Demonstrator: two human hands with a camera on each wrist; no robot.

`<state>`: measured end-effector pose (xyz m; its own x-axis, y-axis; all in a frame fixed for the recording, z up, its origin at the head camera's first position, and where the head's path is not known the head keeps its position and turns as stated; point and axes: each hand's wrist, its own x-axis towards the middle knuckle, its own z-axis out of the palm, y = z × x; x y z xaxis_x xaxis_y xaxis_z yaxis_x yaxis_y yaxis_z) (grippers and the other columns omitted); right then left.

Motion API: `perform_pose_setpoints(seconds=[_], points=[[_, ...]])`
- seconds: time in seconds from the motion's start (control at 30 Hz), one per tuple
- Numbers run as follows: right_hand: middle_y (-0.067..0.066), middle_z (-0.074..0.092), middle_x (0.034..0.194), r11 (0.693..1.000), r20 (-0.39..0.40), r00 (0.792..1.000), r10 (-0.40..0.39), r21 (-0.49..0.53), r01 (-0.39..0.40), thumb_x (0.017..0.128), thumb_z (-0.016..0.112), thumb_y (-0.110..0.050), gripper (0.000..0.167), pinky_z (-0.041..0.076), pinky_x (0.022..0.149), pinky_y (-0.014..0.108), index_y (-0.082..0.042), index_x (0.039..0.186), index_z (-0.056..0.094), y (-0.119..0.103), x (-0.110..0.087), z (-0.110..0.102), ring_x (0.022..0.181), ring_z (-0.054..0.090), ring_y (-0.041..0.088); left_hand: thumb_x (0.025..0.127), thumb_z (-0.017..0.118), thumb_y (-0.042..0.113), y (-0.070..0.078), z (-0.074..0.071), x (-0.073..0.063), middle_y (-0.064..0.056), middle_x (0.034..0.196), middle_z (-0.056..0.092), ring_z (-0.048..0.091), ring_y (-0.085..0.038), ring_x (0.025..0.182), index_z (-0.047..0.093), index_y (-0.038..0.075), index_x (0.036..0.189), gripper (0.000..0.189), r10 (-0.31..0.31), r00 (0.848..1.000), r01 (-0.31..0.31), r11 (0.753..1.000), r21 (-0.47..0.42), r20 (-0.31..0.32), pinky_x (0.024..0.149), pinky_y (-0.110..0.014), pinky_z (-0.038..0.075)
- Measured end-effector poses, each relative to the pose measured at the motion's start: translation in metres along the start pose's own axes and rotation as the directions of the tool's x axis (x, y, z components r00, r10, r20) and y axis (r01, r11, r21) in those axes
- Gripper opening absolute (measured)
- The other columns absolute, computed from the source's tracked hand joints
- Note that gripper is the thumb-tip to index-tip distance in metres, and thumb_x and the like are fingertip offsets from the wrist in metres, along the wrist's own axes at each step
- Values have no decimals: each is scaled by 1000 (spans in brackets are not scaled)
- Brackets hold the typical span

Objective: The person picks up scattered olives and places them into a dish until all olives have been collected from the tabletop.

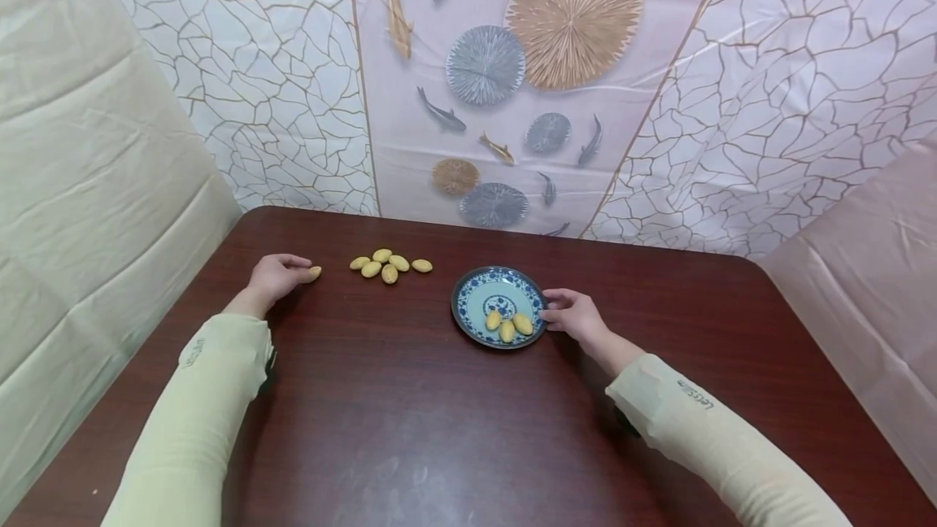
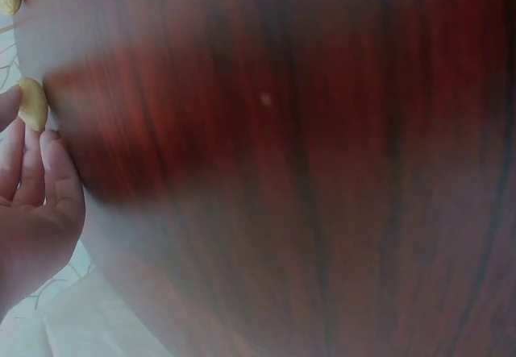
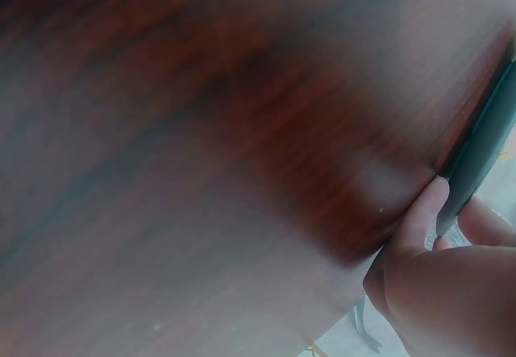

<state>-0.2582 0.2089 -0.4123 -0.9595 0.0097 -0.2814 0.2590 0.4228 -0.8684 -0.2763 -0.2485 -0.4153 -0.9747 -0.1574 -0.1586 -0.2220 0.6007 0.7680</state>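
At the table's left, my left hand (image 1: pixel 274 276) pinches a small yellow oval piece (image 1: pixel 315 273) between thumb and fingertips. The left wrist view also shows this piece (image 2: pixel 33 105) at the fingertips. Several similar yellow pieces (image 1: pixel 390 274) lie in a loose group to the right of that hand. A round blue-and-white patterned plate (image 1: pixel 476 299) with a dark rim sits near the middle, bearing three yellow pieces (image 1: pixel 507 330) on its front part. My right hand (image 1: pixel 574 317) grips the plate's right edge; the right wrist view shows the dark plate side (image 3: pixel 480 143) between thumb and fingers.
Everything stands on a dark reddish-brown wooden table (image 1: pixel 410 429) with rounded far corners. A patterned cloth (image 1: pixel 410 145) hangs behind the table's far edge. Pale cloth sheets (image 1: pixel 88 226) hang along the left and right sides.
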Motion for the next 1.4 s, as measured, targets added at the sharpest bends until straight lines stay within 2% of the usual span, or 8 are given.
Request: perform_pose_setpoints(seconds=[0.23,0.4,0.5,0.67,0.9,1.0,1.17,1.4], points=[[6,53,92,1000,-3,1000,-7,16,7,87,60,3,44,55,69,24,6,129,50,-1,0,1,71,55,7,84,66,16,1,-3,-3,-21,103,68,59,-21,86,63,-8,112,37,17,1000,-16,999,47,-20,68,-22,42],[7,54,94,1000,-3,1000,-7,8,7,87,60,3,44,55,68,24,5,129,50,-3,-2,1,71,55,7,85,66,21,-1,-6,-2,-2,82,68,55,-8,67,61,-7,115,41,-15,1000,15,999,-32,0,62,-18,45],[7,54,94,1000,0,1000,-6,6,6,87,60,2,44,55,69,24,5,129,50,-3,-2,1,71,55,7,87,65,26,-1,-7,-1,2,89,64,55,-3,66,58,-7,119,47,-26,999,29,994,-102,32,64,-16,47],[8,54,95,1000,2,1000,-12,-4,12,87,61,2,44,56,72,26,4,129,50,-3,-1,1,73,56,8,88,63,29,5,-7,-2,-8,111,58,60,1,75,53,-7,125,52,-1,997,16,982,-187,81,70,-13,50],[9,54,97,1000,-1,1000,-11,-16,11,87,61,1,45,56,72,27,4,130,50,-2,-1,0,74,56,8,90,62,21,21,2,-3,-12,121,54,58,7,76,46,-9,131,53,48,990,-3,947,-321,132,74,-14,52],[7,54,95,1000,-1,1000,5,-8,-5,86,62,1,46,55,71,26,4,130,49,-1,-2,0,74,56,8,89,62,18,28,7,-5,-9,116,56,60,4,79,46,-9,131,53,63,987,-5,932,-361,147,79,-18,53],[7,54,94,1000,4,1000,14,4,-14,87,62,1,46,55,71,25,4,131,49,1,-2,1,73,56,8,90,61,14,34,13,-6,11,90,62,63,0,80,45,-11,131,51,90,979,-1,901,-433,185,84,-24,53],[7,53,94,1000,8,1000,2,8,-2,87,61,1,45,56,71,25,4,131,49,0,-1,1,71,56,6,92,58,13,49,22,-12,7,93,64,64,0,82,43,-10,132,49,116,964,17,872,-490,240,85,-22,52]])
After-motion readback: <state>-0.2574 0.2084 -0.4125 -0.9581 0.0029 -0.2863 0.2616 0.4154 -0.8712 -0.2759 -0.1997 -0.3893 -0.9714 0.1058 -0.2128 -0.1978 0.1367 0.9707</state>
